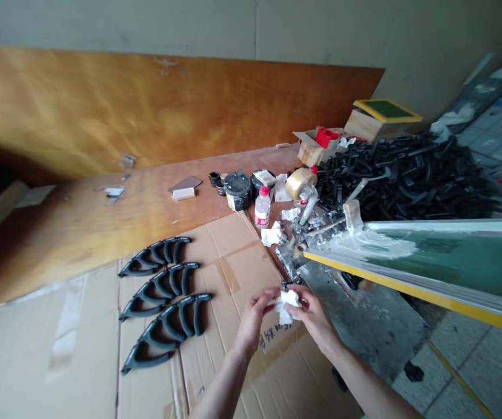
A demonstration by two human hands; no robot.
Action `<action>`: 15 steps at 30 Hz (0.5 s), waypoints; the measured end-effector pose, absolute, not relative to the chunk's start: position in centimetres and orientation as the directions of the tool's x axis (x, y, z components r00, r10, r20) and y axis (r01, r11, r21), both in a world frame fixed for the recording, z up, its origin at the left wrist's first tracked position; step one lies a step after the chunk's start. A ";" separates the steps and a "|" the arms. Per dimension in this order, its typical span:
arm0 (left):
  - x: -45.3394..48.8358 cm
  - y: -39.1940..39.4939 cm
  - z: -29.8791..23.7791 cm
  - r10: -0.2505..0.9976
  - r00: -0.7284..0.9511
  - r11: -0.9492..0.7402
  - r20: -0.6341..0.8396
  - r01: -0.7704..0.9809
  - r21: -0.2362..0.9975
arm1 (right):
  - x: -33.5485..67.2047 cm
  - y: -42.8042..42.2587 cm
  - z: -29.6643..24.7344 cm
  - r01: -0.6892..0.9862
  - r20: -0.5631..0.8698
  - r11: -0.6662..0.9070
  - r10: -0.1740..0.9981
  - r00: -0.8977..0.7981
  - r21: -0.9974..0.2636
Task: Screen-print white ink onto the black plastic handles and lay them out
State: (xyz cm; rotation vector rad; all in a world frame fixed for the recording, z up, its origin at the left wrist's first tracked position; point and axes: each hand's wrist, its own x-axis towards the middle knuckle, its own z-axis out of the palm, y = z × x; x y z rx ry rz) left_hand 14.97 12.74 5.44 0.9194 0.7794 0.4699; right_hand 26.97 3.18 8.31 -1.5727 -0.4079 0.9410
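Observation:
Both of my hands meet over the cardboard near the bench's front edge. My left hand (254, 317) and my right hand (313, 314) pinch a crumpled white tissue (286, 304) between their fingertips. Just above the hands sits the metal hinge clamp (297, 247) of a raised green printing screen (443, 262) with a yellow frame edge. To the left, three rows of curved black plastic parts (163, 294) lie fanned on the cardboard (233, 273).
Black ink tubs (237, 191), a small red-capped bottle (262, 206) and a tape roll (300, 181) stand on the wooden bench. A big heap of black plastic parts (408, 174) fills the right back. Boxes (377, 119) stand behind it. Tiled floor (465, 355) lies at right.

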 end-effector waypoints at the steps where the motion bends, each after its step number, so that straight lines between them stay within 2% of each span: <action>1: 15.7 14.7 5.0 0.699 0.616 0.475 -0.364 -0.019 0.880 | 27.3 2.8 8.3 -0.248 -0.338 -0.230 0.692 0.638 -0.941; 4: 19.7 21.8 3.3 0.838 0.505 0.207 -0.207 0.057 0.977 | 28.1 1.4 8.0 -0.255 -0.368 -0.266 0.654 0.661 -0.930; 7: 25.4 28.8 1.5 0.897 0.440 -0.043 -0.030 0.156 0.987 | 28.3 -0.4 6.5 -0.309 -0.446 -0.323 0.607 0.658 -0.895; 12: 32.5 34.7 -0.3 0.906 0.398 -0.230 0.142 0.184 0.956 | 28.3 -3.8 2.7 -0.365 -0.462 -0.283 0.563 0.686 -0.887; 15: 34.1 35.3 -0.8 0.922 0.363 -0.230 0.137 0.226 0.947 | 28.5 -5.6 1.9 -0.401 -0.468 -0.245 0.529 0.708 -0.883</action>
